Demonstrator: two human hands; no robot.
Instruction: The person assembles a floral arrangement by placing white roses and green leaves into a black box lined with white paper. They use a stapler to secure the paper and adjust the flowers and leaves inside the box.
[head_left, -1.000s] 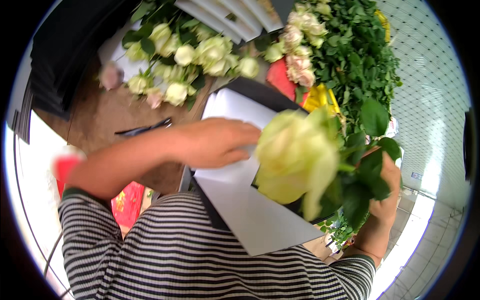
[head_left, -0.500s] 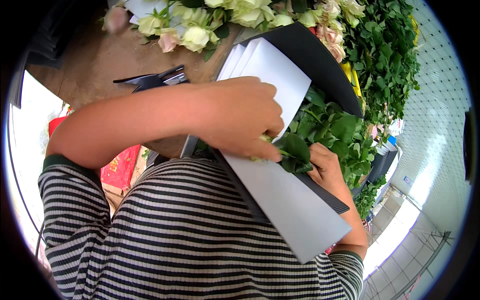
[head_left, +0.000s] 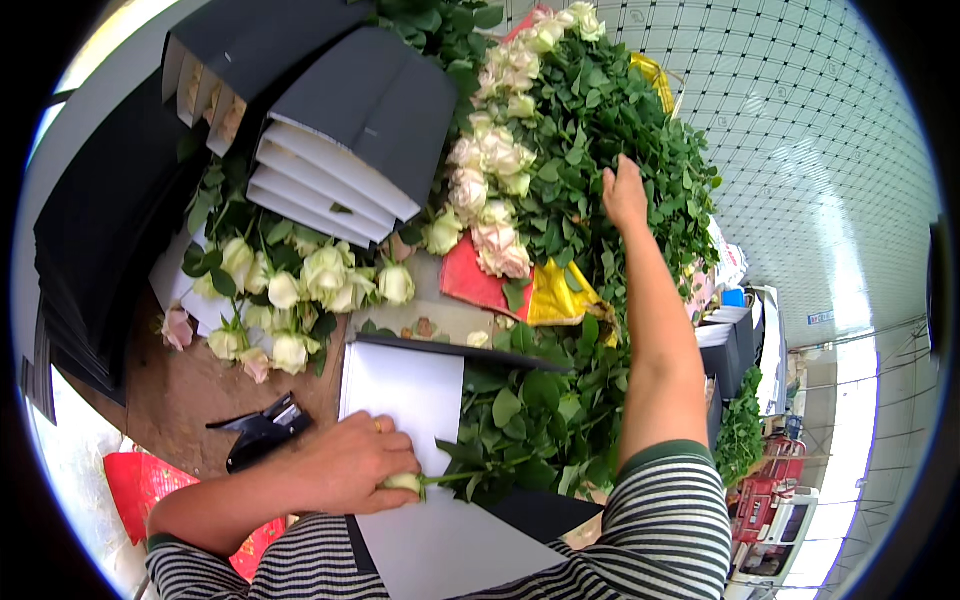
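Observation:
My left hand point(head_left: 365, 465) lies over white card sheets point(head_left: 400, 385), its fingers curled round a pale rose head point(head_left: 404, 484) at the card's edge. That rose's green stem point(head_left: 468, 477) points right, onto leafy stems point(head_left: 535, 415) lying between the sheets and a black sheet point(head_left: 545, 515). A loose grey-white flap point(head_left: 455, 550) hangs toward my striped shirt. Farther off at the right, my stretched right hand point(head_left: 626, 195) reaches to a large heap of leafy rose stems point(head_left: 580, 150), thumb and fingers apart. No stem shows in it.
A black stapler point(head_left: 265, 430) lies left on the brown table point(head_left: 180, 420). Behind it are cut white roses point(head_left: 325, 280) and black-and-white folded wrappers point(head_left: 350, 130). Pink-white blooms point(head_left: 500, 160) line the heap beside yellow wrapping point(head_left: 560, 290). A red bag point(head_left: 150, 490) stands lower left.
My right hand has left the leaves by the card and reached out to the far rose heap. My left hand stays at the rose head. The view has swung, showing more of the table.

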